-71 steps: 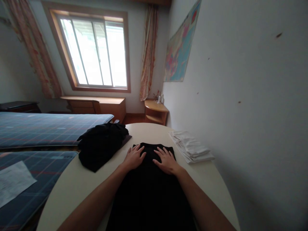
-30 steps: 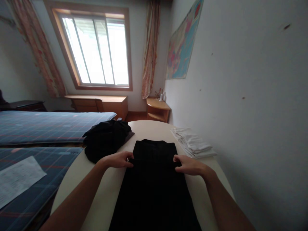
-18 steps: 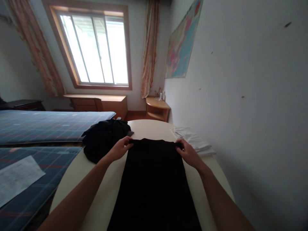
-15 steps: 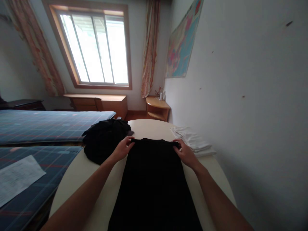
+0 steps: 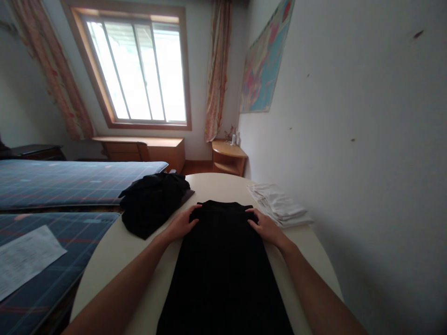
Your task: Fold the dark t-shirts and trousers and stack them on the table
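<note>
A black garment (image 5: 223, 270) lies lengthwise on the round cream table (image 5: 223, 184), its wider end running out of view at the bottom. Which kind of garment it is, I cannot tell. My left hand (image 5: 182, 222) grips the left edge close to the far end, thumb and fingers closed around the cloth. On the opposite edge, my right hand (image 5: 266, 227) pinches the fabric in the same way. Between them, the far hem is slightly wavy. Left of my left hand sits a crumpled black cloth pile (image 5: 150, 204). Folded white cloth (image 5: 279, 204) lies beyond my right hand.
Two beds with blue checked mattresses (image 5: 70, 184) stand to the left; a printed paper sheet (image 5: 31, 256) lies on the nearer one. A white wall (image 5: 366, 186) borders the right side. Behind the table are a desk (image 5: 164, 149) and a corner shelf (image 5: 230, 151).
Both hands have slid slightly nearer to me along the garment's edges and a little inward. The corners of the far end are no longer stretched out sideways, so that end looks narrower.
</note>
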`<action>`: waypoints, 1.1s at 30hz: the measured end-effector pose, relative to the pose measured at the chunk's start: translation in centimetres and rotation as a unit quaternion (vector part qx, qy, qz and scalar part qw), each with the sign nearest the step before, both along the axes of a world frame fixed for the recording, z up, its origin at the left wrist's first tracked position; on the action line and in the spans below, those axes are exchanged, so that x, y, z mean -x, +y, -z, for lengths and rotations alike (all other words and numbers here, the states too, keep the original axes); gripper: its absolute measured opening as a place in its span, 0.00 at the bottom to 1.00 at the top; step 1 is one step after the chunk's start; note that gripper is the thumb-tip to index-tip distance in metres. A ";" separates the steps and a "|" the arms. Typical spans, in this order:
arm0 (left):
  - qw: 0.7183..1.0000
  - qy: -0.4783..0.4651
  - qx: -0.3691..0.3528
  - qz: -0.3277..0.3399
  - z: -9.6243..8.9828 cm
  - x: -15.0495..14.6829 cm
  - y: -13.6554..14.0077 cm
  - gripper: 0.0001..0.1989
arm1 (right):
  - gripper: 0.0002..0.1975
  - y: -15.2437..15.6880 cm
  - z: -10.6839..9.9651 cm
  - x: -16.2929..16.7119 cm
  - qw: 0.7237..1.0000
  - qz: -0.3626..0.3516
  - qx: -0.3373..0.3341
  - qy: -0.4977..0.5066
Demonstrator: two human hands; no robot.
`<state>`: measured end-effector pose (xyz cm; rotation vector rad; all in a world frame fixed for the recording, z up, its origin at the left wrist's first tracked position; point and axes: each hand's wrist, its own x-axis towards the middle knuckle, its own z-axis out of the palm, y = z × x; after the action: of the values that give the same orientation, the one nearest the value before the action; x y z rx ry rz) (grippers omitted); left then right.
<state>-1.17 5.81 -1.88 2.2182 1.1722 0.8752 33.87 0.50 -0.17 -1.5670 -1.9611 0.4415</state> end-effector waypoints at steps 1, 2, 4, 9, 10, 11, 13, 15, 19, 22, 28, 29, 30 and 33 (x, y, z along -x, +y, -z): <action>1.000 -0.012 -0.008 0.005 -0.2 -0.1 0.0 0.26 | 0.17 0.1 0.1 -0.1 1.000 0.005 -0.006 0.004; 0.999 -0.027 -0.016 0.007 -0.4 -0.2 0.1 0.24 | 0.16 0.2 0.1 -0.1 1.000 0.010 -0.014 0.011; 0.998 -0.054 -0.030 0.002 -1.3 -0.5 0.3 0.21 | 0.15 0.3 -0.2 -0.2 0.999 0.021 -0.035 0.032; 0.990 -0.100 -0.087 -0.041 -3.7 -1.6 2.0 0.20 | 0.17 1.8 -1.0 0.2 0.981 0.100 -0.146 0.081; 0.988 -0.109 -0.092 -0.054 -3.8 -1.9 2.6 0.20 | 0.19 2.4 -0.8 0.3 0.976 0.113 -0.160 0.095; 0.987 -0.113 -0.091 -0.069 -3.7 -2.1 3.2 0.21 | 0.21 3.1 -0.4 0.3 0.972 0.124 -0.164 0.114; 0.988 -0.099 -0.068 -0.094 -2.7 -2.5 4.3 0.24 | 0.25 4.2 0.8 0.4 0.967 0.141 -0.150 0.146; 0.992 -0.066 -0.028 -0.108 -1.2 -2.7 5.0 0.28 | 0.28 4.9 2.2 0.3 0.969 0.150 -0.115 0.157; 0.992 -0.069 0.009 -0.103 1.0 -2.5 5.3 0.33 | 0.28 4.8 3.7 -0.1 0.977 0.125 -0.095 0.142; 0.991 -0.110 0.017 -0.074 0.8 -2.4 5.5 0.32 | 0.15 4.9 3.4 -0.4 0.978 0.097 -0.143 0.115; 0.985 -0.124 0.010 -0.124 -0.5 -3.0 6.3 0.28 | 0.15 6.1 2.9 -0.3 0.967 0.138 -0.176 0.125; 0.985 -0.119 0.013 -0.126 -0.4 -3.2 6.2 0.28 | 0.16 5.9 2.9 -0.1 0.970 0.142 -0.168 0.108; 0.985 -0.111 0.012 -0.129 -0.3 -3.3 6.0 0.28 | 0.16 5.6 2.8 0.1 0.974 0.142 -0.159 0.082; 0.987 -0.060 -0.035 -0.142 0.1 -3.9 4.4 0.28 | 0.18 3.9 2.2 1.0 0.982 0.120 -0.147 -0.012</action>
<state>2.75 10.18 -1.96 2.0500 1.4412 1.1628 32.86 4.42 -2.33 -1.5919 -1.7317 0.0307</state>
